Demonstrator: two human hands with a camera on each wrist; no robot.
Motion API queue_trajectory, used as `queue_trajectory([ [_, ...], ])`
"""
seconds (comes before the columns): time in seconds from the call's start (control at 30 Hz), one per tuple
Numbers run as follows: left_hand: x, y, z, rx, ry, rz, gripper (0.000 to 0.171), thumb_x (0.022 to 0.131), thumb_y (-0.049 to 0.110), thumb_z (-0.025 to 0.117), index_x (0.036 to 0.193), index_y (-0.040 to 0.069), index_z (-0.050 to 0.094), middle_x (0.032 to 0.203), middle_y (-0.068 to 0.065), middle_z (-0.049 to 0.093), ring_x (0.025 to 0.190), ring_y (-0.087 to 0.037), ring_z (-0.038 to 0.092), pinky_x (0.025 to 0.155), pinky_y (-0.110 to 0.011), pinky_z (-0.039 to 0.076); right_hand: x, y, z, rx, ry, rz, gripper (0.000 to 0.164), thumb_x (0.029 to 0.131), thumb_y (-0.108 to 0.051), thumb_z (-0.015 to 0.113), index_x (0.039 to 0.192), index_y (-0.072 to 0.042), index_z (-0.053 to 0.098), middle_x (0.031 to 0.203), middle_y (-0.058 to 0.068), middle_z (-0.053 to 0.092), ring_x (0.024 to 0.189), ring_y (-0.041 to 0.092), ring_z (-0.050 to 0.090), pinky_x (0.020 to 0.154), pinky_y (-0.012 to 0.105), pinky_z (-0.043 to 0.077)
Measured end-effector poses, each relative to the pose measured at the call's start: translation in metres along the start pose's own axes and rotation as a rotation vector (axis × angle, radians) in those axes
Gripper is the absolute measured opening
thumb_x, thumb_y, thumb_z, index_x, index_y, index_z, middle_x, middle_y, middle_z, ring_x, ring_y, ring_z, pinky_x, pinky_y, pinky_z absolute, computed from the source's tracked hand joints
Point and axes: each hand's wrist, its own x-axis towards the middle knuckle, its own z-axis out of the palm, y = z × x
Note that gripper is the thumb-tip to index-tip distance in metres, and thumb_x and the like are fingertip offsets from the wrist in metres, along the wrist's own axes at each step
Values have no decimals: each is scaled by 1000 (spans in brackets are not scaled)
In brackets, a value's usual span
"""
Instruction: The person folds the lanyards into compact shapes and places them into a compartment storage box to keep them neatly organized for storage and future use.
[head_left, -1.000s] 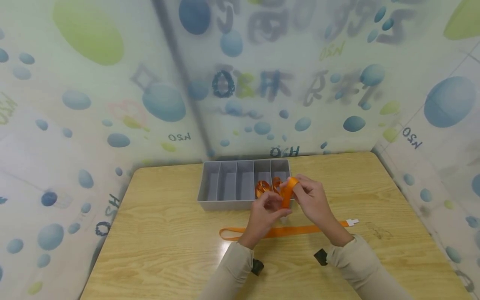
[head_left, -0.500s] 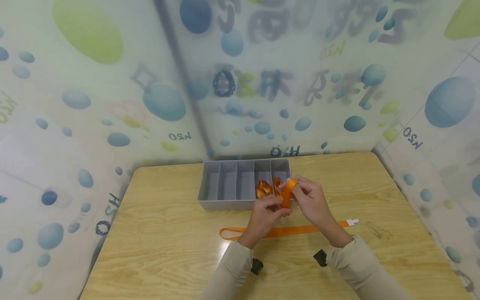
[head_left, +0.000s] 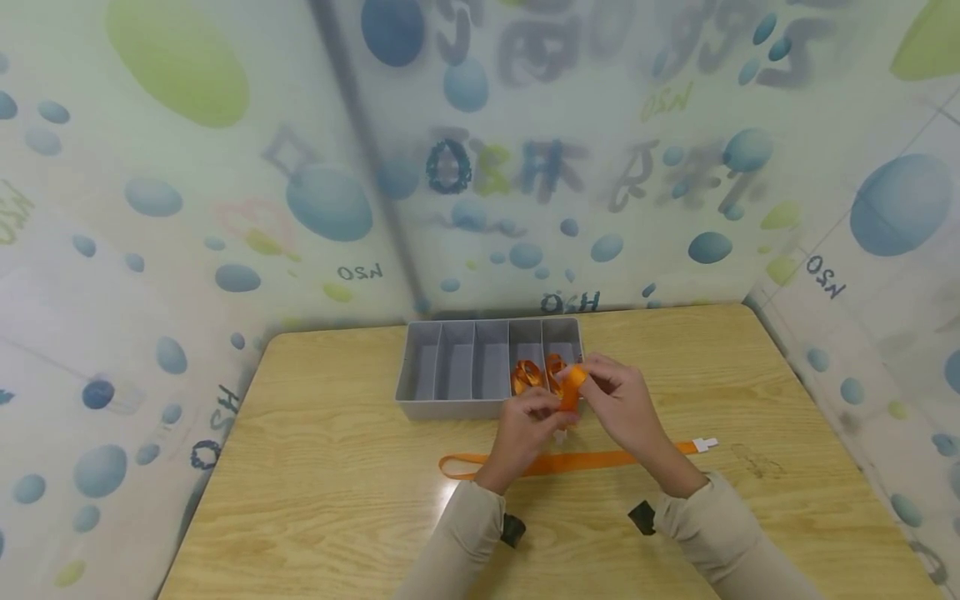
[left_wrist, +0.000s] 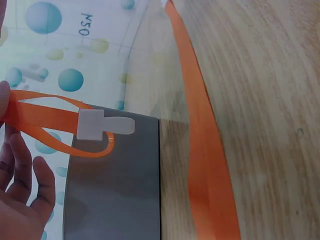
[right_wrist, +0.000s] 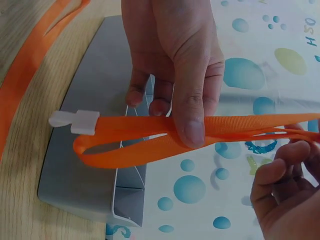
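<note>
An orange lanyard [head_left: 572, 390] with a white plastic clip [right_wrist: 86, 121] is folded into loops between my two hands. My left hand [head_left: 523, 429] pinches the strap near its clip end; in the right wrist view its thumb lies flat across the layers. My right hand [head_left: 624, 408] holds the folded upper end between thumb and fingers. Below the hands a second orange lanyard [head_left: 585, 462] lies stretched across the table, its white clip [head_left: 705, 445] toward the right. Just beyond the hands is a grey divided tray [head_left: 453, 409].
Coiled orange lanyards sit in the tray's two right compartments, one coil [head_left: 527, 377] and another coil [head_left: 555, 372] beside it. The wooden table [head_left: 322, 500] ends at a patterned wall covering [head_left: 480, 275] behind and at both sides.
Both hands shift slightly left, and the top fold of the held lanyard sits a little lower. The tray and the lanyard on the table stay put.
</note>
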Motion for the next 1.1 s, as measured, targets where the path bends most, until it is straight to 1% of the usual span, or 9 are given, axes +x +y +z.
queue_trajectory([
  [0.1,1,17,-4,26,26,-14,5,84,-5,74,86,-10,74,85,-18,67,70,-14,59,62,-24,51,-2,2,-1,8,-20,18,14,94,4,64,99,1,76,90,10,69,57,14,47,51,23,42],
  [0.17,2,20,-6,46,48,-22,4,85,-9,72,86,-12,73,83,-21,66,69,-14,58,62,-21,50,-3,4,-2,10,-40,38,13,92,3,66,100,0,76,92,10,70,57,14,50,51,23,44],
  [0.33,5,2,-5,104,96,-53,3,85,-6,73,85,-8,75,79,-18,67,65,-9,52,59,-18,45,-4,5,-3,20,-83,86,14,90,1,70,103,0,75,96,13,70,62,15,56,55,24,49],
  [0.43,8,-3,-6,126,124,-70,3,85,-3,74,86,-5,77,76,-12,67,62,-7,51,56,-19,45,-5,5,-3,14,-86,105,15,90,0,71,104,-1,75,96,13,69,62,17,56,55,24,48],
  [0.57,12,-2,-10,131,143,-55,7,83,-5,72,88,-3,77,75,-9,65,62,-8,51,55,-20,45,-6,6,-4,-6,-79,105,17,88,4,71,104,0,74,87,10,66,63,17,52,55,23,47],
  [0.73,17,1,-18,148,135,-26,14,84,-6,66,89,0,77,78,-7,67,61,-11,52,54,-23,45,-9,6,-3,-28,-93,139,17,84,0,78,101,-2,76,80,3,63,63,14,51,56,23,47],
  [0.87,19,2,-22,163,133,-54,20,84,-8,61,89,2,77,80,-7,69,61,-10,52,53,-23,46,-12,8,-2,-49,-116,168,23,78,-5,85,99,-4,76,80,2,62,65,14,54,58,23,49],
  [1.0,21,4,-24,174,150,-70,18,85,-9,63,89,1,77,80,-9,70,61,-10,52,53,-21,44,-13,11,-2,-30,-131,160,26,73,-6,88,96,-5,76,79,3,62,65,14,56,56,24,50],
  [1.1,24,12,-26,163,162,-66,16,86,-9,64,90,-1,77,80,-12,71,60,-13,53,50,-20,42,-14,12,-2,-8,-159,166,25,73,-6,88,95,-5,75,79,4,63,65,14,55,56,24,49],
])
